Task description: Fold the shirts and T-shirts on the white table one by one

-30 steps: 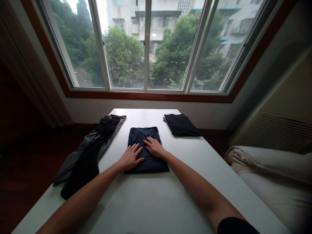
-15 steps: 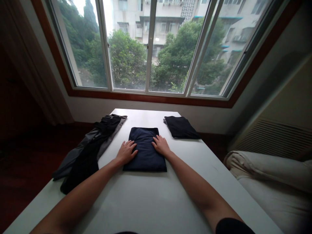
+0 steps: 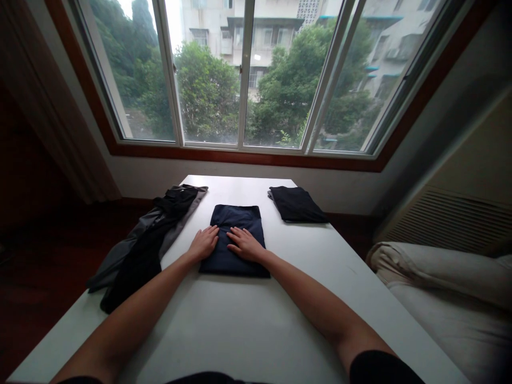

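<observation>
A navy folded garment lies flat as a rectangle in the middle of the white table; its exact kind does not show. My left hand rests at its left edge, fingertips on the cloth and fingers stretched out. Palm down on the middle of the garment lies my right hand, its fingers spread and pointing left. Neither hand grips the cloth. Faint creases show around the fingers.
Loose black and grey clothes are heaped along the table's left edge, partly hanging over. Folded dark garments lie at the back right. A beige cushioned seat stands to the right, and a window is behind the table.
My right hand has slid left from the garment's right edge onto its middle. My left hand has shifted slightly left and up. The garment has moved slightly left in view.
</observation>
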Action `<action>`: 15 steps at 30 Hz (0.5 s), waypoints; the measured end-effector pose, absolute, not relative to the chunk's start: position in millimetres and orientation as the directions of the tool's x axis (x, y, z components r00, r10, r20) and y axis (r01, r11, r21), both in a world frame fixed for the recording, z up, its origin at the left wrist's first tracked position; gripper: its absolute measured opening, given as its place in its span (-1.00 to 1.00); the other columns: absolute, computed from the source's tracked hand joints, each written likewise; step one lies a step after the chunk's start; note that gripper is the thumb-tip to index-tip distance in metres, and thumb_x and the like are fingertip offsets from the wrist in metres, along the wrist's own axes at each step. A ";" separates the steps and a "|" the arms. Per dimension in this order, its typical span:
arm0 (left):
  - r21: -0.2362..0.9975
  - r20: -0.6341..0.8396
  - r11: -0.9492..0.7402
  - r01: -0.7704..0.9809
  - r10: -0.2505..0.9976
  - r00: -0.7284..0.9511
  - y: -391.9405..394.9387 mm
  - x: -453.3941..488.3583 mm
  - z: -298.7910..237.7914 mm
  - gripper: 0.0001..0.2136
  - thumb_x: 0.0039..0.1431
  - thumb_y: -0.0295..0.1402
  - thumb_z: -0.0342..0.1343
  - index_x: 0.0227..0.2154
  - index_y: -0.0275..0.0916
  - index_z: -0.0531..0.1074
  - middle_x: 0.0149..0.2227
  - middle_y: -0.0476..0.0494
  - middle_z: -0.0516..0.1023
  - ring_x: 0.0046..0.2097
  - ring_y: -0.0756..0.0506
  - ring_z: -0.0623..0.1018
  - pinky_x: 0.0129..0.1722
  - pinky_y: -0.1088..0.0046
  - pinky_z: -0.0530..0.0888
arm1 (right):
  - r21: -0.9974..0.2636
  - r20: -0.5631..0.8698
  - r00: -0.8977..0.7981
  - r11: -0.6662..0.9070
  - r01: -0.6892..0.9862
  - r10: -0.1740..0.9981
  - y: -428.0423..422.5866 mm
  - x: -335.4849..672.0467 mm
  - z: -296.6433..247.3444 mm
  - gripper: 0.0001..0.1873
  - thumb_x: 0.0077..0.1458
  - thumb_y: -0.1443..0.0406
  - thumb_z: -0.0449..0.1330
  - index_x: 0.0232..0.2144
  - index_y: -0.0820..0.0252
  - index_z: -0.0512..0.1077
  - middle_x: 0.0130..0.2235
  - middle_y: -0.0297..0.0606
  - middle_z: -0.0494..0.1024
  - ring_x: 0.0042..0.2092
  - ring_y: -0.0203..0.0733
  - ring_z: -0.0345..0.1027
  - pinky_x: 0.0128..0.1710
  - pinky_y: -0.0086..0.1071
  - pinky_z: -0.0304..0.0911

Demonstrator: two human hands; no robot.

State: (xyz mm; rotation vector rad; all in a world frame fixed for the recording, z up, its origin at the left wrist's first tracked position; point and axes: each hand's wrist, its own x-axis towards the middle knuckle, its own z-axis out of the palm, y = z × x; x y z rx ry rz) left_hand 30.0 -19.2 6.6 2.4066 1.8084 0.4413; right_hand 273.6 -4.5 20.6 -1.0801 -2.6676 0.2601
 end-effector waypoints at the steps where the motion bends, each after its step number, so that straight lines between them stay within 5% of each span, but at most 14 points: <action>1: 0.254 0.171 -0.285 0.924 0.954 0.247 -18.3 29.4 6.0 -0.53 0.49 -0.25 -0.16 0.36 -0.16 0.29 0.45 -0.21 0.20 0.45 -0.28 0.20 0.38 -0.07 0.15 | -0.257 0.160 -0.691 0.705 0.661 0.705 -5.0 274.8 22.2 -0.34 0.43 -0.05 0.02 0.43 0.09 0.21 0.47 -0.08 0.09 0.49 0.04 -0.10 0.46 0.01 -0.22; 10: 0.287 0.180 -0.279 0.916 0.955 0.235 -13.3 25.9 1.5 -0.54 0.49 -0.32 -0.19 0.34 -0.14 0.31 0.44 -0.20 0.22 0.45 -0.24 0.20 0.40 -0.06 0.13 | -0.239 0.165 -0.823 0.832 0.501 0.544 -44.2 252.0 31.5 -0.27 0.41 -0.10 0.02 0.47 0.03 0.10 0.50 -0.12 0.00 0.51 0.00 -0.17 0.48 0.00 -0.28; 15: 0.296 0.242 -0.255 0.920 0.952 0.186 -15.7 26.4 7.2 -0.58 0.47 -0.37 -0.17 0.26 -0.19 0.41 0.37 -0.23 0.35 0.39 -0.22 0.31 0.37 0.01 0.21 | -0.277 0.172 -0.805 0.812 0.514 0.568 -35.7 249.8 26.4 -0.28 0.40 -0.09 0.05 0.45 0.07 0.16 0.48 -0.10 0.06 0.49 0.01 -0.11 0.47 0.00 -0.25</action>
